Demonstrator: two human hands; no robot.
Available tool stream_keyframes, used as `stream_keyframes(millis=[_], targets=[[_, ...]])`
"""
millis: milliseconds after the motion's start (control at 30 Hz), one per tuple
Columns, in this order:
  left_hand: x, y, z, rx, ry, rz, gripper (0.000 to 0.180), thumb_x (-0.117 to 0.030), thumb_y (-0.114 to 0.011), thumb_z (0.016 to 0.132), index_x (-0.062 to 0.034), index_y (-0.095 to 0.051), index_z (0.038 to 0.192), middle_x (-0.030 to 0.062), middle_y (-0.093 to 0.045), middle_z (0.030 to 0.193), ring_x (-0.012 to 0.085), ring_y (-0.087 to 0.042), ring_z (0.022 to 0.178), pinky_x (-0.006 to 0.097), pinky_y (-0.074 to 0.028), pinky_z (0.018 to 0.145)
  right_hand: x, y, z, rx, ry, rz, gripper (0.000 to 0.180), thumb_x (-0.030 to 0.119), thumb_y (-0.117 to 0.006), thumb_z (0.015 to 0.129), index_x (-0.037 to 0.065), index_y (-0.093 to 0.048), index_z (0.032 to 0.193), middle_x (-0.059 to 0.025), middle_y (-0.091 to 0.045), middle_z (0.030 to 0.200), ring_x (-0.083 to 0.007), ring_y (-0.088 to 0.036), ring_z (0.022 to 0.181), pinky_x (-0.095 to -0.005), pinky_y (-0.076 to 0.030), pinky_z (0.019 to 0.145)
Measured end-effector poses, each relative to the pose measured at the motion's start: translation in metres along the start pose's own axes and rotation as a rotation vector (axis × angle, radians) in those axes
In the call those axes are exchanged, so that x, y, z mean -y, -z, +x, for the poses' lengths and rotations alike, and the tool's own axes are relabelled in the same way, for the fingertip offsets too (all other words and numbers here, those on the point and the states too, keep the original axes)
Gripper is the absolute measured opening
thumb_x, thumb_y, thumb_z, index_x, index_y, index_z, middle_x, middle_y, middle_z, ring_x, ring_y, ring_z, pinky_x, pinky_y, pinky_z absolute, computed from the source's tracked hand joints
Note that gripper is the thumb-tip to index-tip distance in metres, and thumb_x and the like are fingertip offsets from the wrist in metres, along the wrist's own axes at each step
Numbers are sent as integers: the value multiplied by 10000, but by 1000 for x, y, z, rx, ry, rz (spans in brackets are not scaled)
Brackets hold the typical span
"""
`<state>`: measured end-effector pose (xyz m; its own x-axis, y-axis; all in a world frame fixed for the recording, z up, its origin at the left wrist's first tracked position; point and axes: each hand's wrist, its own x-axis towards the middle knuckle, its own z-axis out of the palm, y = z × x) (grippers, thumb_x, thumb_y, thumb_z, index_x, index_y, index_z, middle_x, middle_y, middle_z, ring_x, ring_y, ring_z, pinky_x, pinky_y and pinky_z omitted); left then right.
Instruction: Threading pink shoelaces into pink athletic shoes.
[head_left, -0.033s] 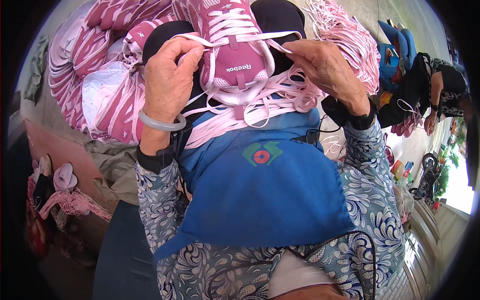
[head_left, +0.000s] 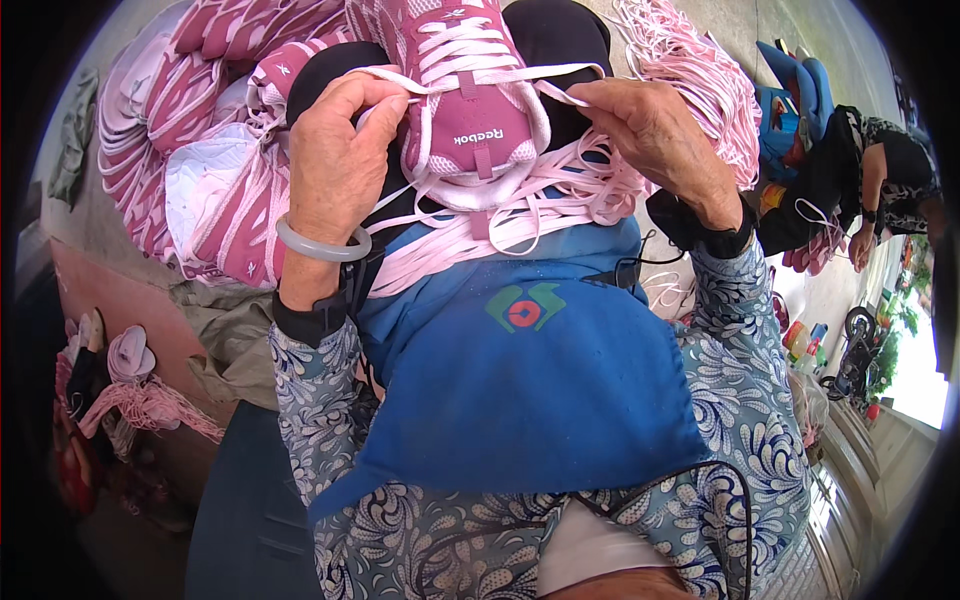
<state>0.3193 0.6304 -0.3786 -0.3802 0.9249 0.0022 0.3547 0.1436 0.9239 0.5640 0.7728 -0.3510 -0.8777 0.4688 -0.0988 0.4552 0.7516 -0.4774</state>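
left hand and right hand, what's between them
In the head view, a pink shoe upper lies between the left hand and right hand, with pale lace running from it to each.

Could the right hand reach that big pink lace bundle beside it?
Probably yes: the pink lace bundle lies close beside the right hand, nothing visible between, though that hand pinches a shoelace it might need to release.

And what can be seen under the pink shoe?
Pink laces show at its near end, black fabric at both sides; the pink shoe hides whatever lies directly beneath.
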Motion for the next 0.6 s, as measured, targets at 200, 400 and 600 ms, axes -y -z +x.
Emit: stream_keyframes(millis=[200, 400, 600], targets=[[-6, 1, 6, 53, -94, 181, 144, -98, -641, 847, 10, -661, 940, 60, -659, 924, 113, -612, 813, 239, -487, 713, 10, -16, 6, -166, 153, -26, 227, 133, -572, 869, 35, -571, 1073, -145, -585, 960, -332, -612, 800, -393, -505, 701], [1, -14, -6, -171, 54, 15, 137, -112, -662, 854, -9, -681, 941, 32, -671, 838, 89, -618, 749, 208, -488, 642, 6, -30, 6, -172, -42, 117, 189, 183, -553, 897, 75, -584, 1049, -164, -641, 863, -332, -628, 756, -402, -508, 647], [-15, -32, -22, -212, -290, 454, 207, -78, -641, 832, -4, -618, 1024, 145, -639, 917, 285, -643, 822, 346, -510, 699, 1, -22, 2, -233, 95, 196, 198, 138, -556, 886, 69, -604, 1065, -148, -646, 853, -346, -628, 737, -390, -509, 643]])
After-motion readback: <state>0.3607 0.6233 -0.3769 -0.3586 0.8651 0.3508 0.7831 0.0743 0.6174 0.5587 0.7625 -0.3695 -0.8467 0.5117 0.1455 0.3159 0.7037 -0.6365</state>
